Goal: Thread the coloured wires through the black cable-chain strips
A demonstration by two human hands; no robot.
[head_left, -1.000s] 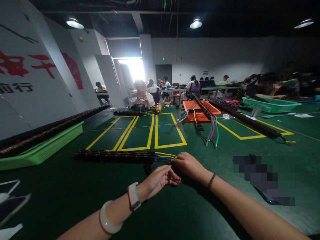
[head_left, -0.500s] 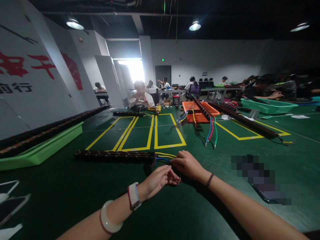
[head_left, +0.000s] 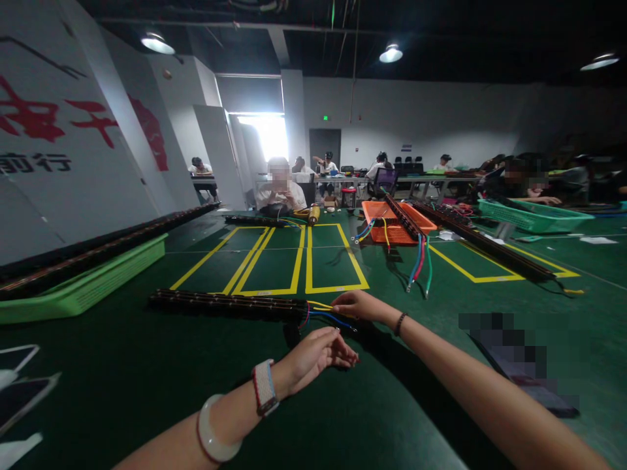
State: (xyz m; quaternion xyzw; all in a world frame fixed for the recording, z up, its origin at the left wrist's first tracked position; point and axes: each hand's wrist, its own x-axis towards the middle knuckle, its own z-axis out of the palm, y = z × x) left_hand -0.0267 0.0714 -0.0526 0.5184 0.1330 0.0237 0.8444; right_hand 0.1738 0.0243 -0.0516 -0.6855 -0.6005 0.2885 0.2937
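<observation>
A long black stator-like strip, a bundle with copper-coloured lines along it (head_left: pixel 230 305), lies on the green table. Yellow, blue and red wires leave its right end. My right hand (head_left: pixel 360 307) is closed, thumb and fingers pinching the yellow wires (head_left: pixel 321 305) just right of that end. The blue wire (head_left: pixel 333 317) runs below that hand, and its metal terminal shows free at the tip. Nearer to me, my left hand (head_left: pixel 321 356) is half curled with thumb and fingers apart. Nothing shows in it, though its palm is partly hidden.
A green basket (head_left: pixel 98 281) with long black strips stands at the left. An orange basket (head_left: pixel 392 228) holding another strip with coloured wires is ahead right. A blurred dark phone-like object (head_left: pixel 526 372) lies right. Yellow tape rectangles mark the table. People sit beyond.
My right hand has shifted up and slightly left along the yellow wires. The blue wire's terminal has come into sight below it. My left hand has moved slightly down, away from the wires.
</observation>
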